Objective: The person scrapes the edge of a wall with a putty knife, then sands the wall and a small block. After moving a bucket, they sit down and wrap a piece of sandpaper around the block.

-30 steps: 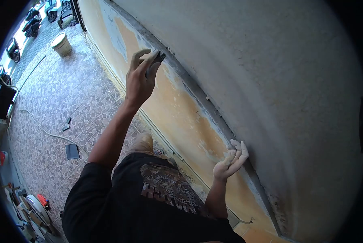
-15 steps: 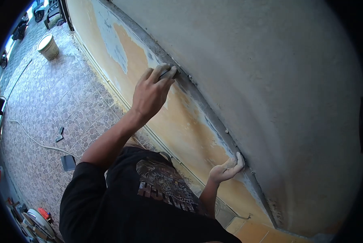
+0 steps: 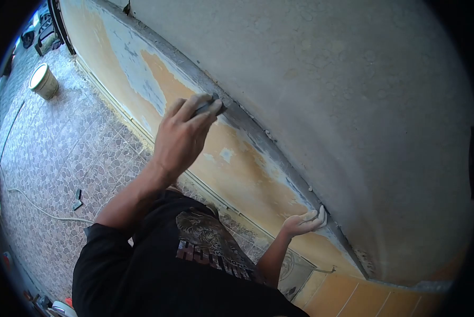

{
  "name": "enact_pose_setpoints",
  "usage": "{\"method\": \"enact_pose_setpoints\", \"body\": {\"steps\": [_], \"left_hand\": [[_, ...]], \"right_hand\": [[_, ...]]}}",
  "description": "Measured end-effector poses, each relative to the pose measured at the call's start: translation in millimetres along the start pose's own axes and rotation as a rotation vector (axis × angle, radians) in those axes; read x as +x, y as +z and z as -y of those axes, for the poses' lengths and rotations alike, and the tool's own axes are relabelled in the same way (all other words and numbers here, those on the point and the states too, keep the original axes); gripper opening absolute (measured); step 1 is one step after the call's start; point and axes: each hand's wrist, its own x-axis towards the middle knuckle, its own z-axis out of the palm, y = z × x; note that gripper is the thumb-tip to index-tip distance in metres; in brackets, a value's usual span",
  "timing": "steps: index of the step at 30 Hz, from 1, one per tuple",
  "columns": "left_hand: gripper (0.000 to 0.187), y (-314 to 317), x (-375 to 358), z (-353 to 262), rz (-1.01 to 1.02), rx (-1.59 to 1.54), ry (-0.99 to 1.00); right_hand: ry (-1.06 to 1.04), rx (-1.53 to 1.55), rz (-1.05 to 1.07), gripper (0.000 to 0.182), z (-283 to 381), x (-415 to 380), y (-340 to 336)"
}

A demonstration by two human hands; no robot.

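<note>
My left hand is raised against a wall and shut on a small dark scraper. The scraper's tip presses on the grey ledge that runs diagonally between the pale upper wall and the orange, patchy lower wall. My right hand, dusted white, rests its fingertips on the same ledge further down to the right and holds nothing. My black printed shirt fills the bottom of the view.
A white bucket stands on the patterned floor tiles at the upper left. A pale hose and a small dark tool lie on the floor. Orange tiles show at the lower right.
My left hand has come down from the air and set the scraper on the ledge. My right hand, lifted and spread a second ago, now lies with its fingers on the ledge.
</note>
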Motion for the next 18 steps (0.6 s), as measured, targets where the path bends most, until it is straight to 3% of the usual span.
{"method": "enact_pose_setpoints", "body": {"steps": [1, 3, 7, 9, 12, 15, 18], "left_hand": [[0.034, 1, 4, 12, 0.099, 0.029, -0.089], [0.034, 10, -2, 9, 0.065, 0.086, -0.002], [0.035, 19, -17, -21, 0.225, -0.101, 0.045], [0.036, 21, -16, -18, 0.188, -0.136, 0.072], [0.039, 15, 5, 15, -0.041, -0.099, -0.074], [0.036, 10, 16, 35, 0.019, 0.079, -0.063], [0.053, 15, 10, 10, 0.224, 0.154, 0.033]], "right_hand": [[-0.033, -0.043, 0.009, 0.039, 0, -2, 0], [-0.008, -0.039, -0.001, 0.038, 6, -3, 8], [-0.046, -0.106, 0.005, 0.035, 23, -3, 20], [-0.009, -0.036, -0.009, 0.034, 29, -2, 31], [0.043, 0.064, -0.074, 0.030, 29, -4, 39], [0.024, -0.039, -0.064, 0.034, 32, -5, 39], [-0.015, -0.120, -0.085, 0.035, 29, -7, 42]]}}
